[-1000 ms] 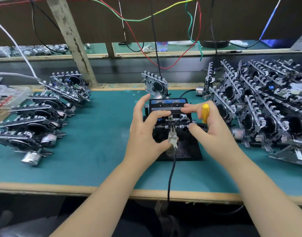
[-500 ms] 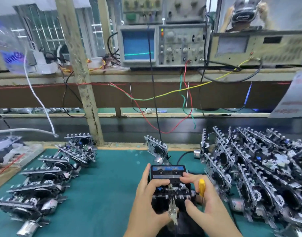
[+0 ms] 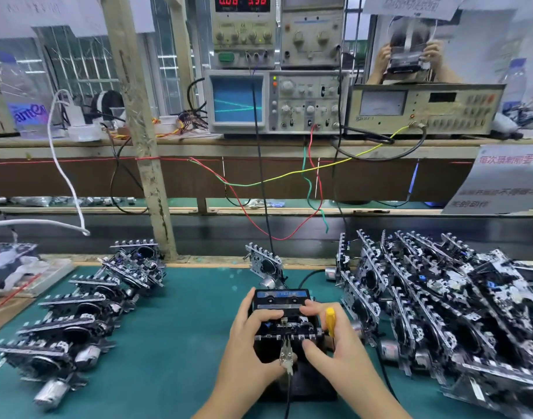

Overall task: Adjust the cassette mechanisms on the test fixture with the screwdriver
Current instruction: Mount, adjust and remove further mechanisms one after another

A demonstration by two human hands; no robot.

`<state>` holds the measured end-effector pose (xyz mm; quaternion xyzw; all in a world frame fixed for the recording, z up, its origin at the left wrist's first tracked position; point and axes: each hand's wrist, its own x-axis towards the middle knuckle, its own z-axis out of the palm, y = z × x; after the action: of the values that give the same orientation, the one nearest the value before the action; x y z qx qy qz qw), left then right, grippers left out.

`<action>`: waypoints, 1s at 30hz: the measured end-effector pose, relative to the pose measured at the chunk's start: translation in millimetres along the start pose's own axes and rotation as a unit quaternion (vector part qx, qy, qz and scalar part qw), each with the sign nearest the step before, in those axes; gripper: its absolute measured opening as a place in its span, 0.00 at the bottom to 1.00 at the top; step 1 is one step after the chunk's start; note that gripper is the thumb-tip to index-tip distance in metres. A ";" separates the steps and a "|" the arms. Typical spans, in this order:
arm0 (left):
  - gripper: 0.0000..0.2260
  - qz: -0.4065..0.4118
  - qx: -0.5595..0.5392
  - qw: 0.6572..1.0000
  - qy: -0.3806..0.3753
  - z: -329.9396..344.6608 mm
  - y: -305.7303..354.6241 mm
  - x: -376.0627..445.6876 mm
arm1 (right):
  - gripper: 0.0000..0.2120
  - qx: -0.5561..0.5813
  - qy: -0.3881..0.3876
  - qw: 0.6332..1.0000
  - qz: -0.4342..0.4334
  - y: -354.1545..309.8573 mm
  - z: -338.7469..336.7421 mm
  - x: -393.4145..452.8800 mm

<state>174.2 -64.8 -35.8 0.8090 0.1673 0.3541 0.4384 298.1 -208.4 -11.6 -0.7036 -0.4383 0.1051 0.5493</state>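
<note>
Front and centre on the green surface (image 3: 180, 322) sits the black test fixture (image 3: 301, 385), with a cassette mechanism (image 3: 285, 329) mounted on top and a dark cassette (image 3: 282, 299) with a blue label slotted at its far edge. A metal clip (image 3: 286, 356) on a black cable bites the near edge of the mechanism.

The left hand (image 3: 250, 346) cups the mechanism's left side, its grip curled round the top with fingertips on the cassette and thumb near the clip. The right hand (image 3: 334, 346) holds the right side the same way, and its grip also has the yellow screwdriver (image 3: 330, 321) tucked against the palm, handle pointing up, tip hidden.

Left of the fixture runs a row of mechanisms (image 3: 78, 322), stacked and leaning; to the right, a denser heap of mechanisms (image 3: 440, 306) crowds in just beside the right hand. One more mechanism (image 3: 265, 263) stands upright behind the fixture. On the shelf beyond stand an oscilloscope (image 3: 274, 101) showing a green trace, a power supply (image 3: 244, 28) with red digits, and a meter box (image 3: 425, 108); red, green and yellow wires hang down.

Compared with half a second ago, the view has tipped further upward, bringing the power supply into sight; both hands keep the same hold on the mechanism.
</note>
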 end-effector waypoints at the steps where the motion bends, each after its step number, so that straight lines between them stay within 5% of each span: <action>1: 0.28 -0.001 0.001 1.000 0.001 -0.2 0.5 0.2 | 0.19 0.000 0.002 1.000 0.001 -0.1 0.0 -0.1; 10: 0.31 -0.004 0.025 1.000 -0.013 -2.2 2.4 0.9 | 0.16 0.002 0.001 1.000 0.000 -0.9 0.5 0.2; 14: 0.31 -0.009 0.028 0.999 -0.013 -3.0 3.7 1.4 | 0.25 -0.009 0.008 1.000 -0.007 -1.9 1.5 0.9; 30: 0.31 0.009 0.020 1.000 0.005 0.6 -2.1 0.5 | 0.12 -0.016 -0.009 1.000 -0.004 7.1 3.3 2.7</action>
<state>175.0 -63.8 -37.5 0.8171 0.1695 0.3587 0.4183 301.2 -204.3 -18.1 -0.7098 -0.4475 0.1020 0.5343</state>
